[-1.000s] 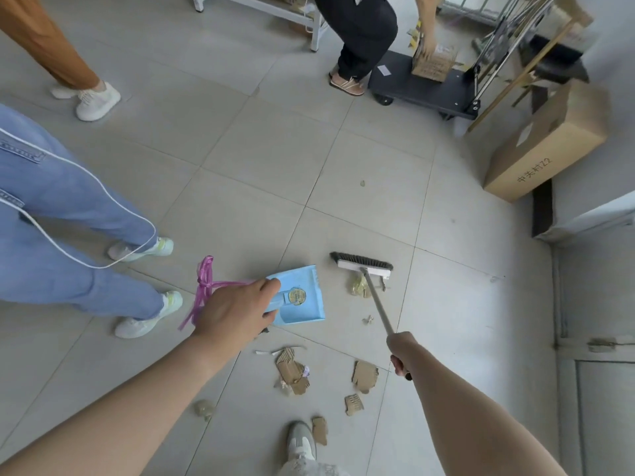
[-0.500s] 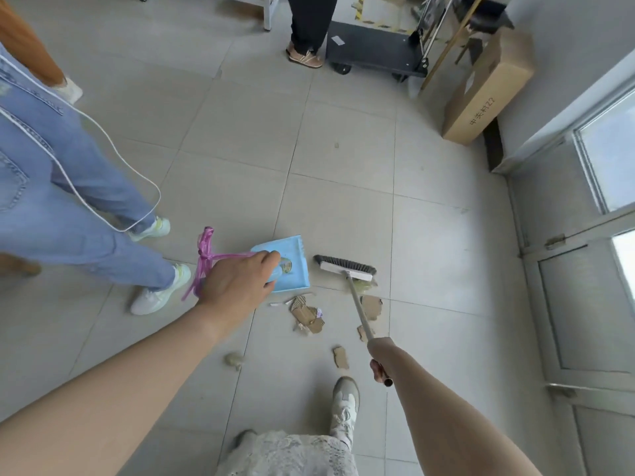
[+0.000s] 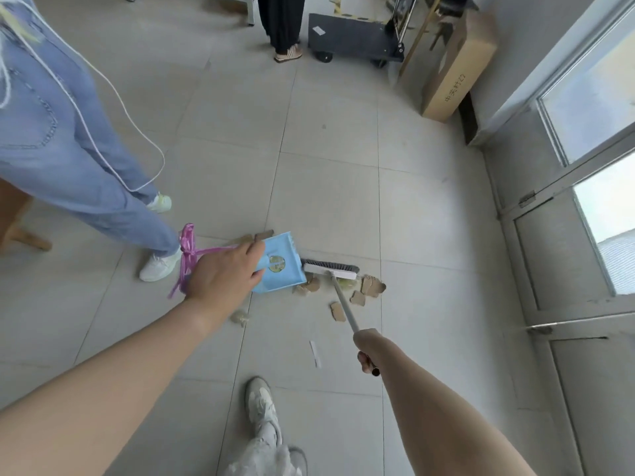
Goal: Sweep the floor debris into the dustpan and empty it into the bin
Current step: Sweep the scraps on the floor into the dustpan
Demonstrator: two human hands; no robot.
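My left hand (image 3: 225, 274) grips the handle of a light blue dustpan (image 3: 281, 266), which has a pink ribbon (image 3: 188, 255) tied at its end. My right hand (image 3: 369, 348) is closed on the grey handle of a broom; its white brush head (image 3: 330, 268) rests on the tiles right beside the pan's right edge. Torn cardboard scraps (image 3: 369, 286) lie around and in front of the brush. More scraps (image 3: 252, 238) sit behind the pan, one crumpled bit (image 3: 239, 317) lies below my left wrist, and a white paper strip (image 3: 315, 353) is nearer my shoe.
A person in blue jeans (image 3: 68, 159) stands close on the left with a white cable hanging. Another person (image 3: 283, 25) stands at the back by a black cart (image 3: 354, 42). A cardboard box (image 3: 453, 73) leans on the right wall beside a door (image 3: 584, 255). No bin is visible.
The brush head has come up against the dustpan's right side, with cardboard scraps gathered around it. The view has shifted, and the paper strip now shows near my shoe.
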